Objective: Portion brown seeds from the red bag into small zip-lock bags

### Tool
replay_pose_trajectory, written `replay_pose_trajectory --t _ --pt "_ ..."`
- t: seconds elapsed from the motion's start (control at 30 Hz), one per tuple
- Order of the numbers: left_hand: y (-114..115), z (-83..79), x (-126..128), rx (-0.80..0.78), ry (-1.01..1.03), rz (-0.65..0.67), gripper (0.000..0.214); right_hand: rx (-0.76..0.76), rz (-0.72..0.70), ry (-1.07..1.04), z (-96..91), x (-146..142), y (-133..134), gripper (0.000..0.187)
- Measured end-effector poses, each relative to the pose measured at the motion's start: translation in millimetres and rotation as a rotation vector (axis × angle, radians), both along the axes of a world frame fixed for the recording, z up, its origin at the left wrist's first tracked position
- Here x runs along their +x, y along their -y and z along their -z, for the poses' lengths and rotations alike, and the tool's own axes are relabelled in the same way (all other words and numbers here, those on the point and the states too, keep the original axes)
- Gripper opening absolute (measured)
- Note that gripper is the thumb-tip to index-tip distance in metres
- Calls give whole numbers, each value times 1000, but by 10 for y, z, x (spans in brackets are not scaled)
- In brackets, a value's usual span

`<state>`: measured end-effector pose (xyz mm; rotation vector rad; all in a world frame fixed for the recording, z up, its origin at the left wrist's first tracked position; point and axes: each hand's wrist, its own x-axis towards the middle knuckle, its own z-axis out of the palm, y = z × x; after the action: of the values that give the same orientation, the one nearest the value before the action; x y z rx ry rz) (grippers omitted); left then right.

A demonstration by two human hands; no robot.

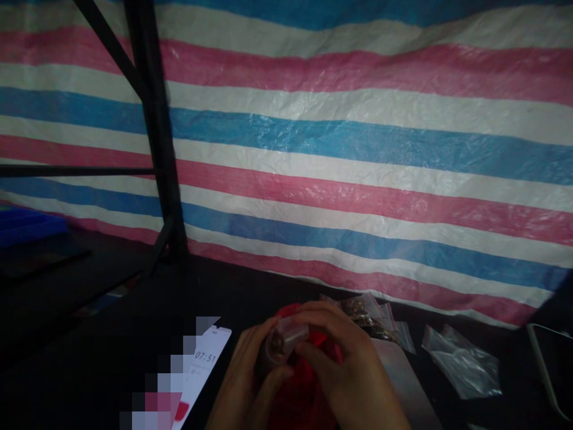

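Before one striped sheet (pixel 358 155), left hand (pixel 251 365) and right hand (pixel 342 343) hold one container (pixel 285 338).

Two hands (pixel 250 370) (pixel 347 358), one translucent container (pixel 294 334), one lit phone (pixel 203 361), one striped sheet (pixel 322 143)

A wrinkled plastic sheet striped in blue, white and pink (pixel 358 137) spans the background, catching faint glints in dim light. At left, a straight black post (pixel 156 131) stands before it, joined by a slim black diagonal brace (pixel 111 48) and a thin black horizontal bar (pixel 76 171). Below spreads a flat black surface (pixel 210 289).
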<state>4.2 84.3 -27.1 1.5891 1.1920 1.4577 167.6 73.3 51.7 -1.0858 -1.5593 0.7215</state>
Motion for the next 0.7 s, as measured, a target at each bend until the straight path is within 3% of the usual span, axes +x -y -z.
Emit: replay_pose_trajectory --t 0.1,0.2,0.3,0.43,0.53,0.63,0.7 --pt "18 -28 6 -52 10 23 48 50 -1 -10 -35 -15 23 32" --pt "42 -54 7 -114 75 -35 55 73 83 -26 -8 -2 12 28" --pt "80 -116 6 -143 144 -191 64 -50 86 22 123 87 -29 29" --pt "91 -172 -6 -259 113 -326 71 -234 54 302 350 212 -53 34" --pt "57 -92 -9 -343 -100 -307 79 -282 83 461 420 216 -15 43" --pt "38 66 -22 -356 -311 -271 73 -325 -18 483 395 202 54 48" --pt "42 164 -56 -348 -319 -228 67 -360 -100 419 348 219 105 53"
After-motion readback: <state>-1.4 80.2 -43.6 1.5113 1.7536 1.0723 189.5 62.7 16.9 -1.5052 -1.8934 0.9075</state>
